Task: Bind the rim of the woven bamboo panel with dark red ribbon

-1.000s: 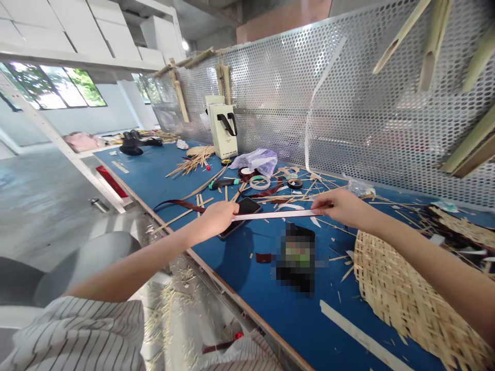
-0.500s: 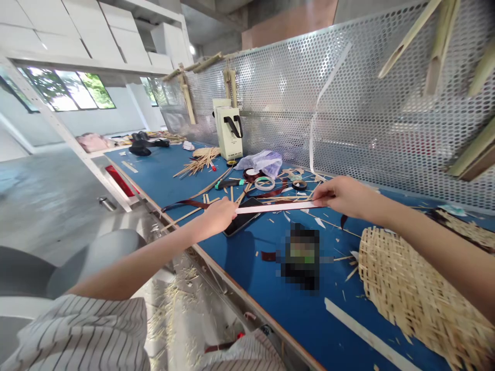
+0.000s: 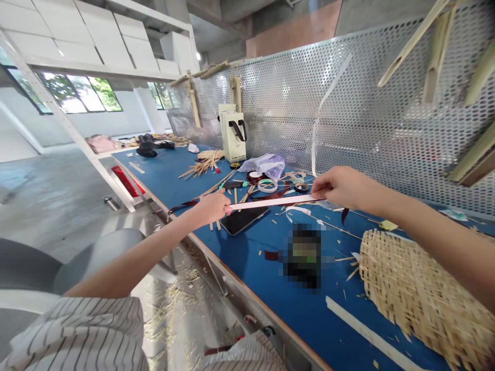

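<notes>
A narrow white strip is stretched between my two hands above the blue table. My left hand is closed on its left end. At its right end, my right hand pinches the strip between thumb and fingers. Below the strip, a dark phone lies flat near my left hand. A long white ribbon rises behind my right hand against the perforated metal panel. Beyond the strip are a white tape roll and a green-and-black tool.
Woven bamboo lies at the right, with a pale flat strip nearer me. A pixelated dark object sits mid-table. Further back are a cream box, a plastic bag and thin bamboo sticks.
My left hand has moved slightly left and my right hand slightly up, with the strip still held between them. More of the phone shows. The camera view has shifted a little.
</notes>
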### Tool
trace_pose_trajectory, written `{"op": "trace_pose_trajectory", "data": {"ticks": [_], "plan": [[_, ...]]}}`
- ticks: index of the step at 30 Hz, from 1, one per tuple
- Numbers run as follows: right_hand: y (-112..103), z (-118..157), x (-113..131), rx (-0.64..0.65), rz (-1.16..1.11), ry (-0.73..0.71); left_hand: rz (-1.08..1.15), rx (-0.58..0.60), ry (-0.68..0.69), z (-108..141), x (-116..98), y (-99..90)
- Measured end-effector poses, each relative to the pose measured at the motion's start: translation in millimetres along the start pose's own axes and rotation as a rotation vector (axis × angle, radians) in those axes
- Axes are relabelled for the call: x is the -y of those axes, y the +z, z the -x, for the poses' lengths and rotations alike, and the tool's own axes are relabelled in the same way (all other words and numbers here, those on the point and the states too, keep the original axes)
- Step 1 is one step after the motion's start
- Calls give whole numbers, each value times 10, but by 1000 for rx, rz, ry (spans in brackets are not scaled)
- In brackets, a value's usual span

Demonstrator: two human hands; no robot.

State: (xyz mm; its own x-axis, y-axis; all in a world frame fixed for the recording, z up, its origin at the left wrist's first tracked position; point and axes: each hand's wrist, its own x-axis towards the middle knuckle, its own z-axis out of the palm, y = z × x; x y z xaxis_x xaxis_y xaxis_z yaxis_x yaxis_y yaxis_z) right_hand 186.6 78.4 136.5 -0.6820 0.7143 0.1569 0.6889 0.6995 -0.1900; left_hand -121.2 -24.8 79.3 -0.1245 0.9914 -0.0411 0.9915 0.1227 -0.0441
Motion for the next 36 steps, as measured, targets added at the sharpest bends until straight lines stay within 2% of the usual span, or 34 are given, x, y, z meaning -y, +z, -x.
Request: {"op": "trace_pose_trajectory", "data": {"ticks": [3, 6, 8, 10, 12, 13, 14, 16, 17, 19, 22, 24, 27, 30, 33, 36], "plan": [[-105, -26, -147, -65, 119, 42, 7, -55, -107, 7, 356, -39], [-184, -103, -283, -79, 124, 68, 42, -135, -160, 65, 715, -202], [-211, -195, -240, -15, 56, 7, 71, -237, -146, 104, 759, -332], [-233, -291, -84, 25, -34, -69, 110, -335, -71, 124, 573, -420], [-264, -352, 113, 72, -123, -130, 169, -366, 53, 125, 213, -433], [-281, -363, 200, 102, -160, -151, 223, -366, 152, 122, 5, -410], [-298, -360, 266, 126, -185, -165, 386, -363, 302, 121, -196, -374], [-320, -317, 323, 158, -242, -177, 604, -273, 501, 127, -519, -282], [-323, -280, 313, 172, -290, -172, 667, -227, 544, 134, -620, -238], [-314, -181, 241, 224, -412, -149, 756, -82, 568, 156, -689, -175], [-263, 1, 96, 327, -576, -108, 878, 151, 533, 191, -540, -153], [-206, 124, 36, 363, -665, -78, 942, 234, 513, 218, -368, -166], [-95, 285, 23, 358, -808, -11, 908, 288, 483, 256, -122, -175], [18, 410, 61, 277, -897, 14, 840, 323, 418, 279, 62, -150], [113, 500, 118, 173, -977, 20, 829, 316, 374, 292, 172, -126], [188, 577, 195, 144, -1076, 33, 828, 328, 389, 309, 210, -133]]}}
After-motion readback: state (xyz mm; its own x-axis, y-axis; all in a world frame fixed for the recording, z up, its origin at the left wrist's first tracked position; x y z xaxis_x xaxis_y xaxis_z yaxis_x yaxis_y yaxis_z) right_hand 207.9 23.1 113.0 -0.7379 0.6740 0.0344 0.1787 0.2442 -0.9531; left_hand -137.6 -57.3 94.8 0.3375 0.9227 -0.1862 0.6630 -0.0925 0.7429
